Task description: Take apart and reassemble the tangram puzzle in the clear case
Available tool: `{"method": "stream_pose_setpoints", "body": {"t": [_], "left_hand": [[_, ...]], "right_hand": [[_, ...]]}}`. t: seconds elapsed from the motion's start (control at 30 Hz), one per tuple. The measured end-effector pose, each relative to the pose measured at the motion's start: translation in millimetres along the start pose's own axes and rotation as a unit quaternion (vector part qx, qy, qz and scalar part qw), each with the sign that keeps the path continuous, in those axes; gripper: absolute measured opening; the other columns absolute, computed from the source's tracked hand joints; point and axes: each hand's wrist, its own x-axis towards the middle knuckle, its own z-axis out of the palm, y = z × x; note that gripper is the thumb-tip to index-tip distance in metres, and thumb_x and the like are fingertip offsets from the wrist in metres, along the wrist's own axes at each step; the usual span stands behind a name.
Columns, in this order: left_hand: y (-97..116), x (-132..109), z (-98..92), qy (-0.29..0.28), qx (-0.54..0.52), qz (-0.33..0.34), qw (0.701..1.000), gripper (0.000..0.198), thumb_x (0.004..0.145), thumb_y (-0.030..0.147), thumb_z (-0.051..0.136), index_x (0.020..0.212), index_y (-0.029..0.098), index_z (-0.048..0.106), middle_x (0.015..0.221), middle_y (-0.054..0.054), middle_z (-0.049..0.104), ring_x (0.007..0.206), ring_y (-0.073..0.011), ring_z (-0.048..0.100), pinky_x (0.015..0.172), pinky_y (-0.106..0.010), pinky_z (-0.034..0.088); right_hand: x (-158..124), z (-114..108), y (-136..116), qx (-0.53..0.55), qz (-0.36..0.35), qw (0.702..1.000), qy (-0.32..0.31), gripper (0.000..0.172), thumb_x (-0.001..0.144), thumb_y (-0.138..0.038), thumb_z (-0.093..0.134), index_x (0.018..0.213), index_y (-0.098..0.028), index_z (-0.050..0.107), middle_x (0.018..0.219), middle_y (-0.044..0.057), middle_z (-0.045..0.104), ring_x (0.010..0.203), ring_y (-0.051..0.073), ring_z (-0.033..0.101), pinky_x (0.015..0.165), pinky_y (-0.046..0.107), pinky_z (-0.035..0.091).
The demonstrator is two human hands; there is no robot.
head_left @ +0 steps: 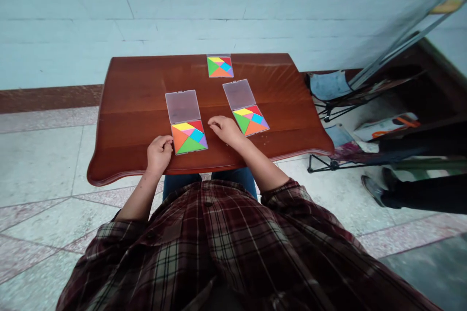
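Observation:
Three tangram puzzle cases with coloured pieces lie on a brown wooden table (131, 102). The near case (188, 137) is open, its clear lid (182, 106) folded back. My left hand (159, 151) rests curled at this case's left edge, fingers touching it. My right hand (225, 129) lies between the near case and the right case (251, 120), fingers bent and close to the near case's right edge. The right case's lid (239, 94) is also folded back. A third case (220, 65) sits at the table's far edge.
The table stands before a pale tiled wall. To the right are a folding chair (330, 88), papers and a bag (386, 126) on the floor, and another person's shoe (372, 187). My jeans and plaid shirt fill the bottom.

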Motion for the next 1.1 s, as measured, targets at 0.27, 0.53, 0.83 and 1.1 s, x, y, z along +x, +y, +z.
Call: {"method": "stream_pose_setpoints", "body": {"t": [0.27,0.53,0.83,1.1], "left_hand": [[0,7,-4.7,-0.021,0.032,-0.021,0.999,0.020,0.080,0.025,0.048,0.087,0.019,0.067,0.086,-0.004,0.067,0.071,-0.0139,0.061,0.070,-0.026,0.049],[-1,39,-5.8,-0.041,-0.019,-0.120,0.992,0.027,0.078,0.031,0.048,0.094,0.017,0.064,0.088,-0.005,0.066,0.063,-0.0139,0.062,0.058,-0.027,0.051],[23,68,31.9,0.005,0.169,0.023,0.985,0.047,0.084,0.035,0.050,0.125,0.011,0.056,0.134,-0.021,0.049,0.127,-0.0342,0.048,0.109,-0.049,0.036],[24,69,27.1,-0.013,0.171,0.014,0.985,0.049,0.085,0.042,0.045,0.122,0.013,0.058,0.137,-0.019,0.046,0.131,-0.0346,0.044,0.112,-0.047,0.034]], "right_hand": [[-90,23,31,0.023,0.004,0.993,0.113,0.026,0.090,-0.024,0.040,0.099,-0.021,0.065,0.097,0.010,0.066,0.095,0.021,0.061,0.089,0.034,0.047],[-84,28,28,-0.032,-0.025,0.994,0.101,0.031,0.090,-0.020,0.039,0.106,-0.021,0.066,0.101,0.010,0.065,0.098,0.021,0.060,0.094,0.034,0.046],[-98,5,46,0.025,0.031,0.976,0.214,0.031,0.090,-0.023,0.038,0.106,-0.019,0.064,0.104,0.011,0.066,0.100,0.020,0.061,0.093,0.033,0.047],[-88,-54,86,-0.130,0.224,0.934,0.245,0.064,0.086,-0.047,0.054,0.139,-0.013,0.044,0.138,0.020,0.049,0.129,0.033,0.042,0.104,0.047,0.035]]}}
